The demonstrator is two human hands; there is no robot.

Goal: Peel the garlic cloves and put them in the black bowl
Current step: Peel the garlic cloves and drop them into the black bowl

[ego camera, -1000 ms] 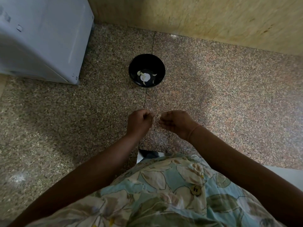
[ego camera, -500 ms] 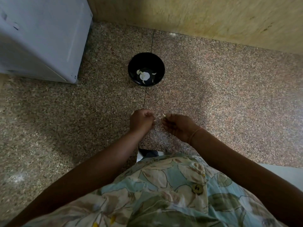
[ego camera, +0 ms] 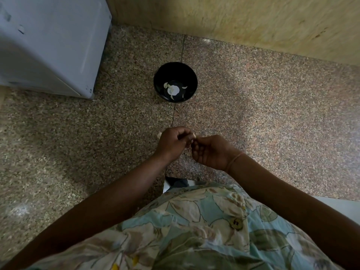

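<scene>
1. Granite, speckled pink and grey, makes the bench [ego camera: 272,114], with a thin seam running from the yellowish stone wall [ego camera: 253,20] down towards the person.
2. The black bowl [ego camera: 162,75] stands on that seam, well apart from the hands and nearer the wall. Pale garlic pieces [ego camera: 172,90] lie on its bottom.
3. The left hand [ego camera: 173,142] is held above the bench with its fingers [ego camera: 183,135] curled in, pinching a pale garlic clove [ego camera: 192,136] at the fingertips.
4. The right hand [ego camera: 212,152] sits just beside it, palm turned partly up. Its fingers [ego camera: 196,148] are curled too, and the tips meet the same clove where the two hands touch. How much skin is left on the clove is too small to tell.
5. A small pale scrap [ego camera: 159,134] shows on the bench at the left hand's outer edge.
6. A thin band [ego camera: 233,159] circles the right wrist.
7. A white appliance [ego camera: 48,41] fills the upper left corner, and a leaf-printed shirt [ego camera: 194,230] covers the lower part of the view.
</scene>
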